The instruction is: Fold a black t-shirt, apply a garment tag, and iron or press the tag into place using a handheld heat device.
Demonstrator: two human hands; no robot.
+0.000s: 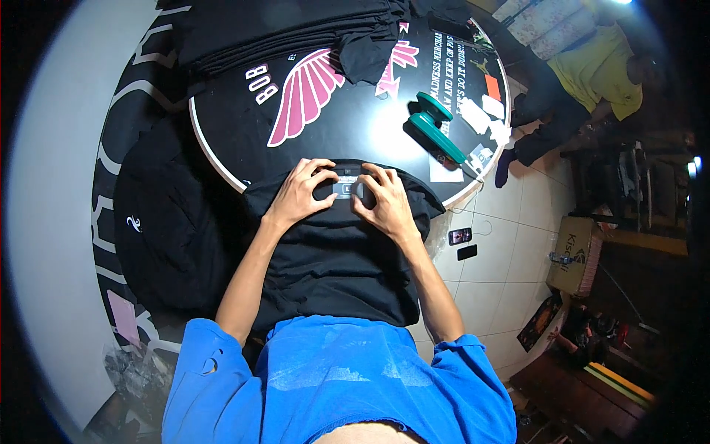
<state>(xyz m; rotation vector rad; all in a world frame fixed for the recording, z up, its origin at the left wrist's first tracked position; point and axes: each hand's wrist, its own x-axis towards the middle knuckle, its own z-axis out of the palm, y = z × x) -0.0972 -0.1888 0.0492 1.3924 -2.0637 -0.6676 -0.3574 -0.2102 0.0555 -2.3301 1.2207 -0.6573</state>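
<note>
A black garment, seemingly a T-shirt (336,259), is drawn over the near edge of the round table and down across my lap. At its upper edge lies a small grey, see-through label (345,189) with white print. My left hand (302,191) pinches the label's left side, fingers curled over the top and thumb below. On the opposite side, my right hand (386,201) holds the label with bent fingers and thumb. The fingertips partly cover its edges. A green hand iron (433,129) with a cord rests on the table beyond my right hand.
Folded black garments (281,33) are stacked on the far side of the black table (237,122). Paper slips (477,115) lie right of the iron. Two phones (460,236) are on the tiled floor. A black bag-like bundle (174,222) sits left. A person in yellow (595,74) sits far right.
</note>
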